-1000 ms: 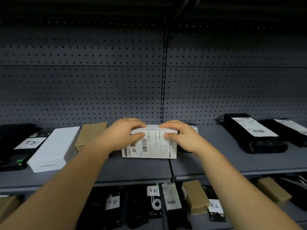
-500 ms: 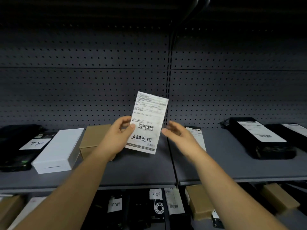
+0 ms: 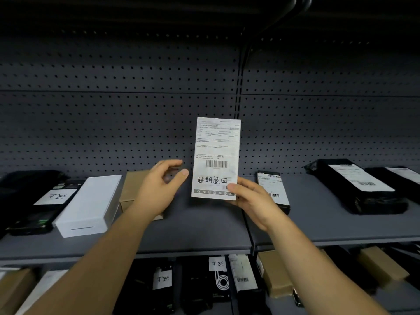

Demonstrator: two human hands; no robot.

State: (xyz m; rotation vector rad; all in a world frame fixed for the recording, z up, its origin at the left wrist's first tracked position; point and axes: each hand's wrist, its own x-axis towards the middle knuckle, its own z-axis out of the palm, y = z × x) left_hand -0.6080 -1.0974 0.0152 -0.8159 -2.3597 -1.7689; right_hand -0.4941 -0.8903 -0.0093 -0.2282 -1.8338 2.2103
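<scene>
2 grips are up in front of us, and only 1 of them carries the labelled box (image 3: 216, 151). Half a second ago our left grip (image 3: 159, 189) pinched that box at its lower left edge while the right one waited released beside it. Now the box has changed sides. Our right grip (image 3: 250, 201) grasps it at the lower right corner, thumb on the front face. Our left grip has let go and sits just beside the box's left edge, fingers loosely curled and apart from it.

The box has also straightened from a tilt to upright. It is held above the shelf (image 3: 204, 228) and before the pegboard (image 3: 113, 121), barcode and handwriting facing us. On the shelf, the white carton (image 3: 91, 201), brown carton (image 3: 134, 189) and black package (image 3: 272, 187) lie as before.
</scene>
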